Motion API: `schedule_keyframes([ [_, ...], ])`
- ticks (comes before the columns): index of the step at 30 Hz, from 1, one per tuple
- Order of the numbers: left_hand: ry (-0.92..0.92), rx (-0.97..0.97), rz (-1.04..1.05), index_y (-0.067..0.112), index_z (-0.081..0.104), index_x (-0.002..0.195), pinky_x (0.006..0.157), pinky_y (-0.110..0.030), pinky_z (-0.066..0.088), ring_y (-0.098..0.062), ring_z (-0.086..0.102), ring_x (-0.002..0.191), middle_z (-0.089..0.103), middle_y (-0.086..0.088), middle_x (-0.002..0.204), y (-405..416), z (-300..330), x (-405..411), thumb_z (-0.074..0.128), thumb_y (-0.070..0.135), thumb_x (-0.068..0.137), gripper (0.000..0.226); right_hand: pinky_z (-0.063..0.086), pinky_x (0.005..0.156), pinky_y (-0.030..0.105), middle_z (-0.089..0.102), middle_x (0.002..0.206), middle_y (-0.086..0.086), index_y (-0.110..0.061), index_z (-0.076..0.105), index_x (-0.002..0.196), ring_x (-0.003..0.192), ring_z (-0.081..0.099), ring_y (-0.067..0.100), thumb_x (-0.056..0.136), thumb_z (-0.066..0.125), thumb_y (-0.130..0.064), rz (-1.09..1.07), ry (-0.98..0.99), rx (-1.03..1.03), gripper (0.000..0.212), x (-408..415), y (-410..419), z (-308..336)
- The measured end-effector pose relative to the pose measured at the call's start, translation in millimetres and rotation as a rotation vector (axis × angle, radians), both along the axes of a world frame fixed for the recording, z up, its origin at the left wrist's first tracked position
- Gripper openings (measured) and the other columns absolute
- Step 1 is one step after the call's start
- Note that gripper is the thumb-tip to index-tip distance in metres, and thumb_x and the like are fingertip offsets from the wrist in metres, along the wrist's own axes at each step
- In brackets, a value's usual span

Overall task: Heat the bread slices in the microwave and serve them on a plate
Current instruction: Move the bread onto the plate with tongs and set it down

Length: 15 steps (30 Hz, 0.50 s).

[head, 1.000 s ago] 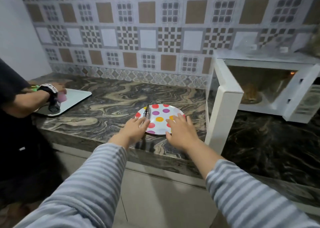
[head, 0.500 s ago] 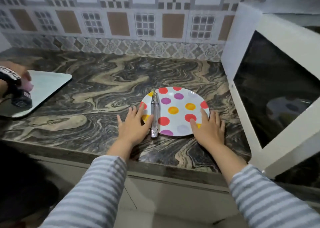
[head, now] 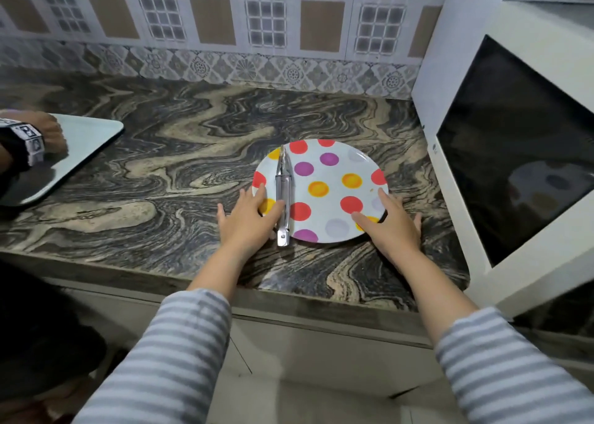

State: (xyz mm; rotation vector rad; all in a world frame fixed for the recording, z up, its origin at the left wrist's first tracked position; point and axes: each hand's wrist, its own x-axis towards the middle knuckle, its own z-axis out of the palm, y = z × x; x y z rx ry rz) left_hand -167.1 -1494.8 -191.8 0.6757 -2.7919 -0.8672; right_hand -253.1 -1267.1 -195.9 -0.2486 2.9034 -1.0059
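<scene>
Head view: my left hand (head: 249, 219) and right hand (head: 390, 222) lie flat, fingers straight, on either rim of the polka-dot plate (head: 334, 169) at frame centre, metal tongs (head: 283, 195) across it. The open microwave door (head: 514, 153) fills the right; no bread shows.

Marbled counter (head: 180, 153), dotted plate (head: 334, 179), tray (head: 86, 140)

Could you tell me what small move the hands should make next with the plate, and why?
Probably curl the fingers under the rim and lift the plate level. The left hand and right hand lie flat on opposite edges, and loose tongs rest across it, overhanging the near rim, so tilting might slide them off.
</scene>
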Motion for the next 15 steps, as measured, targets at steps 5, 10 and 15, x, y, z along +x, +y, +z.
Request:
schedule_keyframes([
  [5,0.369,0.5,0.056,0.018,0.031,0.149,0.113,-0.026,0.022,-0.008,0.024,0.141,0.023,0.004,0.157,15.2,15.4,32.3,0.058,0.034,0.093,0.064,0.042,0.104,0.035,0.043,0.145,-0.004,-0.019,0.037,0.147,0.129,0.043,0.014,0.079,0.077,-0.023,-0.016,-0.099,-0.583,0.078,25.8,2.2,14.3],
  [10,0.421,0.642,0.178,0.011,0.034,0.147,0.102,-0.016,0.028,-0.002,0.031,0.134,0.026,0.003,0.155,41.7,18.5,96.9,0.063,0.027,0.091,0.066,0.056,0.063,0.017,0.059,0.125,-0.001,-0.017,0.041,0.144,0.103,0.058,0.014,0.082,0.066,0.008,0.055,-0.355,-0.876,0.072,67.7,23.8,26.7],
  [15,0.478,0.657,0.273,0.009,0.035,0.146,0.079,0.001,0.037,-0.005,0.043,0.125,0.035,0.01,0.146,96.1,12.7,183.6,0.064,0.02,0.09,0.063,0.053,0.092,0.045,0.06,0.132,0.005,-0.017,0.034,0.148,0.115,0.06,0.022,0.079,0.065,0.013,0.181,-0.487,-0.874,0.081,132.5,65.9,18.0],
])
